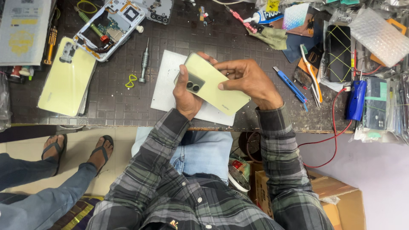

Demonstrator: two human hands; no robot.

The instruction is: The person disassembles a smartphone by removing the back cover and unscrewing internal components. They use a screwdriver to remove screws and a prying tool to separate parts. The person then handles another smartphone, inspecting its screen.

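We count two pale yellow-green phone backs: one in our grip (211,85), one (67,79) lying far off to its left. We also see one opened phone (113,26), one screwdriver (145,64), one blue cutter (291,84).

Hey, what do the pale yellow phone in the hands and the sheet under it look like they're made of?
The phone, held by the left hand and right hand, looks like smooth plastic or glass: its pale yellow-green back has an even satin sheen. The white sheet looks like matte paper or thin card: flat, with no glare.
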